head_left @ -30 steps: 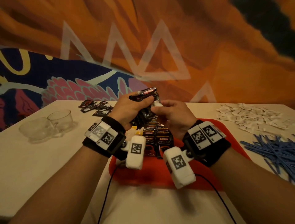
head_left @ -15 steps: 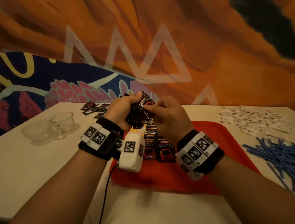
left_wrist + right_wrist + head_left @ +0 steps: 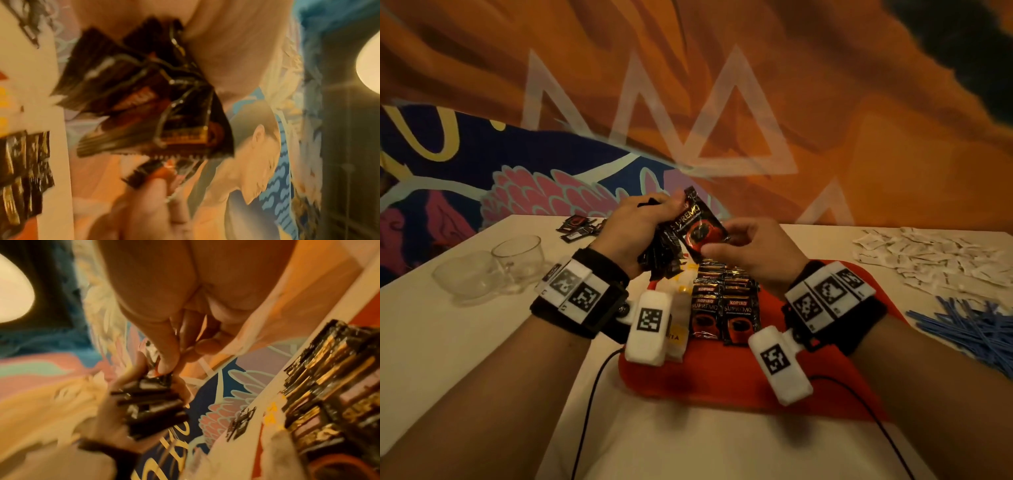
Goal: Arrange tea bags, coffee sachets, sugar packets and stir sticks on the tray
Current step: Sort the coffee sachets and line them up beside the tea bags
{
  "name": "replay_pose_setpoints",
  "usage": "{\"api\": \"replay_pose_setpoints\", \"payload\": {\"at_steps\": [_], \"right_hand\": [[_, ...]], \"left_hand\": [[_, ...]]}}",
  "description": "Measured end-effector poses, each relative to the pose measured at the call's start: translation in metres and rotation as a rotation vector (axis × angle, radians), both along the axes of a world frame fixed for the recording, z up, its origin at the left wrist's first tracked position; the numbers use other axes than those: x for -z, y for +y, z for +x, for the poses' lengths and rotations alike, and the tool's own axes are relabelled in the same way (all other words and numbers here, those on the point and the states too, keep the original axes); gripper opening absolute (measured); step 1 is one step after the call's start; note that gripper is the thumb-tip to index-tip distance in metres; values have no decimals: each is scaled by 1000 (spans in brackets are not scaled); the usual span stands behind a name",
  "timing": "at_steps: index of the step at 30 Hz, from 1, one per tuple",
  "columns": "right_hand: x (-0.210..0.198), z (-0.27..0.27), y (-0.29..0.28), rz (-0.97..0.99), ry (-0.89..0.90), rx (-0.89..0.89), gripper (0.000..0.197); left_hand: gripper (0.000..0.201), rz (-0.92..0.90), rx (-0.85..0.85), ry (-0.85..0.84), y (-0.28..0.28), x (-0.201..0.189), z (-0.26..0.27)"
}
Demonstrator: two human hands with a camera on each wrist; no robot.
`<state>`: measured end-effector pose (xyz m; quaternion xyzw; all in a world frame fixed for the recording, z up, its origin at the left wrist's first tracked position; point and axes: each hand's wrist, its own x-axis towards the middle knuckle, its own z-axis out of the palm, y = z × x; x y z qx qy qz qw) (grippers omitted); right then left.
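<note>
Above the red tray (image 3: 825,383), the left hand (image 3: 633,236) grips a bundle of sachets (image 3: 659,257); beside it, the right hand (image 3: 753,255) pinches one coffee sachet (image 3: 700,228), long axis tilted, directly over the sachet rows (image 3: 724,308) below.

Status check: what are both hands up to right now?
Left hand grips bundle of black coffee sachets. Right hand pinches one black-and-red sachet above red plastic tray. Nothing obstructing.
</note>
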<state>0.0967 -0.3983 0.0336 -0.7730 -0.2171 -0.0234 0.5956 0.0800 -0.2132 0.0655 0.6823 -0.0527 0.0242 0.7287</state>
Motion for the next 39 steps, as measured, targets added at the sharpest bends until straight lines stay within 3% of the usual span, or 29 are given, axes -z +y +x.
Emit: {"api": "replay_pose_setpoints", "payload": {"at_steps": [3,6,9,11,13,15,21,25,35,39], "right_hand": [[4,-2,0,-229,-134,7,12],[8,-6,-5,-321,-129,-38,15],[5,-5,-14,12,100,-154,33],[0,-6,-15,163,206,-182,25],[-2,-10,-8,59,136,-115,11],[1,-10,-2,-49,78,-18,10],[23,-9,-6,-292,215,109,18],[44,-15,-3,-542,317,143,15],[45,-13,19,-775,367,209,21],[45,-10,22,-791,386,224,15]], "left_hand": [[34,-97,86,179,4,-3,-5],[33,-13,81,213,8,-6,-8],[33,158,41,116,9,-4,-8],[40,232,50,78,5,-1,-11],[48,285,62,64,2,1,-12],[45,307,72,68,3,5,-10],[32,310,-170,53,19,19,-4],[29,242,-215,68,31,26,-1],[25,183,-177,110,38,40,1],[24,178,-180,120,41,40,3]]}}
